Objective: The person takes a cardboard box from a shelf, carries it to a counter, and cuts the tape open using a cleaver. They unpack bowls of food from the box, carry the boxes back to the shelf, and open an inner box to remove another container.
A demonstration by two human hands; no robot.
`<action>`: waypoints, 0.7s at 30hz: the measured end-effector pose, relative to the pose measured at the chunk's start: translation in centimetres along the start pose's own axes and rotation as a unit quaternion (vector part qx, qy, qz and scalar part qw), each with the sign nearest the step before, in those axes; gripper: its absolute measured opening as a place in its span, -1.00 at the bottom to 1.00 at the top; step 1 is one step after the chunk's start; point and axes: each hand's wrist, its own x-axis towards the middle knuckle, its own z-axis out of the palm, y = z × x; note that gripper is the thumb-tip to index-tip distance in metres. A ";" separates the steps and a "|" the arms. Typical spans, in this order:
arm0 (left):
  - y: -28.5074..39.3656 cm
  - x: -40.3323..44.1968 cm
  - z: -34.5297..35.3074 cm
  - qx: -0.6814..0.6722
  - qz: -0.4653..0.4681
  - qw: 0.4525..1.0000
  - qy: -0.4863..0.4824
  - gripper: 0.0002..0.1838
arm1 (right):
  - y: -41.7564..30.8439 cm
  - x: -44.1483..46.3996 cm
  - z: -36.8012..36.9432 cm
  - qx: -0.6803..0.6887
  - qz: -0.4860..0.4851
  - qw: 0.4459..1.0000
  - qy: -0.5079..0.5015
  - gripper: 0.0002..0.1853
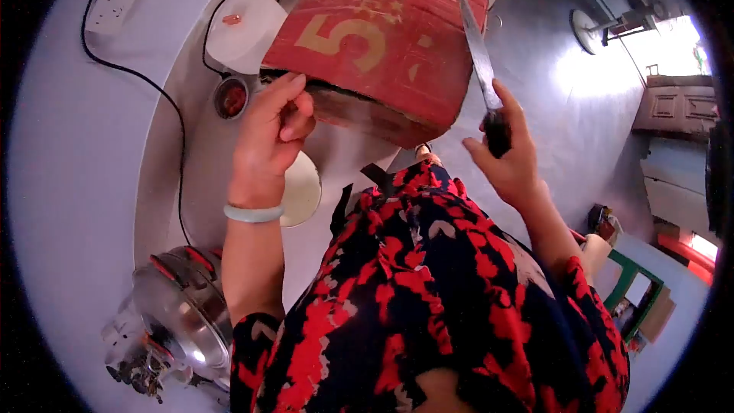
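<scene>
Hands apart, right hand (514, 151) clamped on knife (480, 60), blade overlapping right edge of red box (428, 38), left hand (267, 128) half-curled at near-left corner, can't tell if gripping.

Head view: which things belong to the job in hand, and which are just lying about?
In use:
Long steel knife with a black handle, in the right hand
Red cardboard box with a yellow "5", left hand at its near edge

Apparently just lying about:
Round white plate
Silvery metal pot with red-trimmed handles
Thin black cable
</scene>
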 end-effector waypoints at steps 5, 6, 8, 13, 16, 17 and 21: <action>0.5 -0.1 0.8 0.008 -0.003 1.000 0.013 -0.91 | -1.3 1.5 1.6 -0.044 -0.019 0.998 0.028 0.08; 0.5 0.0 0.6 0.007 0.003 1.000 0.004 -0.92 | -1.4 1.8 1.8 -0.040 -0.025 0.999 0.027 0.08; 0.6 0.4 0.5 0.005 0.006 1.000 -0.015 -0.93 | -1.7 2.4 2.1 -0.034 -0.036 0.998 0.025 0.09; 0.9 0.9 0.7 0.019 0.023 0.999 0.027 -0.89 | -1.7 3.5 3.0 0.016 -0.027 0.999 0.037 0.02; 1.0 1.5 0.7 0.089 0.031 0.995 0.023 -0.86 | -1.3 3.8 3.3 0.024 -0.037 0.997 0.056 -0.05; 1.0 1.7 0.6 0.134 0.041 0.990 0.026 -0.86 | -1.2 3.9 3.4 0.024 -0.041 0.997 0.063 -0.07; 1.0 1.6 1.6 0.328 0.092 0.939 0.045 -0.78 | -0.9 4.4 3.6 0.024 -0.065 0.993 0.093 -0.17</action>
